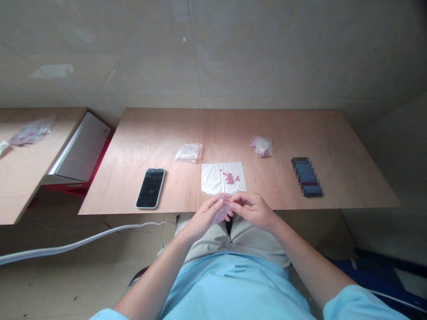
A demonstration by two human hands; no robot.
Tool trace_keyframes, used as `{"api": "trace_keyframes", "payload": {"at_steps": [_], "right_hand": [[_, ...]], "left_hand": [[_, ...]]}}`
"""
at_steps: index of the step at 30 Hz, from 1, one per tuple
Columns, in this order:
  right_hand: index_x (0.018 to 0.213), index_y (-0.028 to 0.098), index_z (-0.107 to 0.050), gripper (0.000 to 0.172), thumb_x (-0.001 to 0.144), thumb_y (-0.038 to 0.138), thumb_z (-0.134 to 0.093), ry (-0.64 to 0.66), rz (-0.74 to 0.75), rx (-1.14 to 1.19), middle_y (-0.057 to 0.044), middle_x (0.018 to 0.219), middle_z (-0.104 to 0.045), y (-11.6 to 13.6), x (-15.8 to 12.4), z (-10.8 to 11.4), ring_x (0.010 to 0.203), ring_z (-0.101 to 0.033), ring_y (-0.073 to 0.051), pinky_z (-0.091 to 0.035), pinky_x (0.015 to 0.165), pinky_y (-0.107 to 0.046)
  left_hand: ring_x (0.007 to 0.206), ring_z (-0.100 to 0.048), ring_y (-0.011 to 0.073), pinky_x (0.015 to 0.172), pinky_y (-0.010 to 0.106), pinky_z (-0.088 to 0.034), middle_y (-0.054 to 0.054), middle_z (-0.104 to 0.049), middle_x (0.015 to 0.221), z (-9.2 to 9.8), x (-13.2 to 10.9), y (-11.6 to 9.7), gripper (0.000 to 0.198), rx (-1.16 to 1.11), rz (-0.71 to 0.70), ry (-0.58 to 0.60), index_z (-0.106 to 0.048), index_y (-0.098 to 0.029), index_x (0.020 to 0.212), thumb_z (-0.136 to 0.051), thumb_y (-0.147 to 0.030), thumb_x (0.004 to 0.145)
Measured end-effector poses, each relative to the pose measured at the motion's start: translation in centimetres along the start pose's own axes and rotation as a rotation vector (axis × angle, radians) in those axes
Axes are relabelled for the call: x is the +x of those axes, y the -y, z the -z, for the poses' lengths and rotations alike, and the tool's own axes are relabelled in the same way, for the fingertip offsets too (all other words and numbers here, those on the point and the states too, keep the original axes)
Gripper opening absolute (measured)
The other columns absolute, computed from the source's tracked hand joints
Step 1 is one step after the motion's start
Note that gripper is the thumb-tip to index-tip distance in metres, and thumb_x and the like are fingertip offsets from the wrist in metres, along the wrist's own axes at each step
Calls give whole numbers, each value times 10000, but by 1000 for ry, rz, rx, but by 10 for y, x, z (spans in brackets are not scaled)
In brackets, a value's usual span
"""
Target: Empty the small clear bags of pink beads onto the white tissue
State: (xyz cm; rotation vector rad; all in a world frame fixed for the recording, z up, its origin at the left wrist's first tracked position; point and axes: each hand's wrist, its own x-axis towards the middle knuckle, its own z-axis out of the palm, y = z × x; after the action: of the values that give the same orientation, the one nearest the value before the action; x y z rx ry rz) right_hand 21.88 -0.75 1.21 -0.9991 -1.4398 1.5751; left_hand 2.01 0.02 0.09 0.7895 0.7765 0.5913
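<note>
Light-blue shirt (233,284) down front, then left hand (203,218) and right hand (253,211) meeting over the lap at the near edge of the tabletop (333,146), each grip pinched closed on the mouth of a small clear bag (223,210); can't tell if anything's inside. Looks roughly midway: pink beads (229,178) still loose on the white paper (211,178) just beyond, one filled bag (260,146) further back right, empty bags (189,152) back left. Phone (151,188) and a blurred dark thing (307,177) out to the sides, bare plywood, beige tiles behind, second table (26,173) off left.
</note>
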Motion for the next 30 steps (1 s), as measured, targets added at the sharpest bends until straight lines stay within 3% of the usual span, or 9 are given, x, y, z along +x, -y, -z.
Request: {"api": "trace_keyframes", "payload": {"at_steps": [3, 5, 8, 11, 14, 18, 22, 26, 30], "right_hand": [[1073, 216, -661, 248, 929, 417, -670, -51, 16, -14, -40, 863, -677, -5, 1, 2, 757, -649, -189, -529, 731, -330], [1209, 235, -608, 336, 920, 389, -682, -107, 39, -56, -43, 922, -670, -9, 3, 7, 834, -654, -196, -533, 773, -334], [1294, 246, -559, 412, 915, 356, -679, -235, 98, -233, -81, 1083, -665, -16, 7, 21, 1016, -645, -234, -530, 878, -374], [1321, 231, -551, 488, 874, 335, -718, -362, 150, -499, -127, 1269, -614, -25, 10, 39, 1193, -582, -288, -478, 1025, -452], [1398, 213, -507, 651, 822, 360, -773, -382, 178, -702, -154, 1361, -560, -35, 15, 50, 1298, -511, -325, -400, 1130, -504], [1501, 206, -407, 863, 777, 436, -816, -259, 237, -844, -158, 1485, -472, -48, 34, 50, 1425, -392, -336, -318, 1204, -513], [1521, 171, -390, 899, 783, 479, -802, -180, 256, -915, -171, 1519, -445, -62, 64, 43, 1456, -357, -333, -260, 1236, -515], [1518, 133, -402, 836, 846, 506, -731, -245, 232, -958, -191, 1526, -441, -78, 79, 37, 1472, -336, -334, -235, 1243, -514], [1535, 123, -386, 726, 952, 510, -580, -267, 217, -1024, -180, 1582, -380, -88, 79, 30, 1511, -271, -316, -172, 1262, -509]], "left_hand": [[793, -638, 160, 752, 288, -504, 64, -667, 953, 0, 2, 0, 421, -9, -21, -6, -638, -204, 1169, -611, -551, 932], [814, -642, 167, 765, 299, -514, 75, -671, 974, 2, 3, -1, 426, 9, -47, -31, -627, -201, 1188, -600, -547, 940], [895, -643, 187, 802, 309, -512, 83, -674, 1010, 9, 5, -4, 429, 128, -134, -129, -630, -201, 1197, -592, -544, 943], [951, -631, 202, 858, 318, -486, 80, -683, 1046, 20, 6, -13, 412, 491, -270, -278, -647, -204, 1204, -647, -502, 918], [1004, -618, 233, 919, 354, -463, 88, -676, 1107, 34, 11, -26, 416, 921, -396, -346, -646, -220, 1240, -680, -459, 901], [1048, -602, 282, 941, 402, -440, 111, -647, 1150, 51, 32, -46, 400, 1412, -529, -295, -642, -227, 1254, -677, -419, 905], [998, -595, 301, 902, 422, -424, 115, -642, 1059, 58, 59, -62, 375, 1839, -525, -187, -652, -205, 1216, -699, -386, 890], [958, -580, 300, 855, 402, -407, 113, -623, 999, 56, 72, -69, 375, 2069, -497, -114, -670, -192, 1131, -741, -430, 850], [976, -563, 296, 880, 403, -382, 114, -610, 1014, 50, 75, -70, 341, 2145, -510, -78, -668, -192, 1081, -728, -443, 858]]}}
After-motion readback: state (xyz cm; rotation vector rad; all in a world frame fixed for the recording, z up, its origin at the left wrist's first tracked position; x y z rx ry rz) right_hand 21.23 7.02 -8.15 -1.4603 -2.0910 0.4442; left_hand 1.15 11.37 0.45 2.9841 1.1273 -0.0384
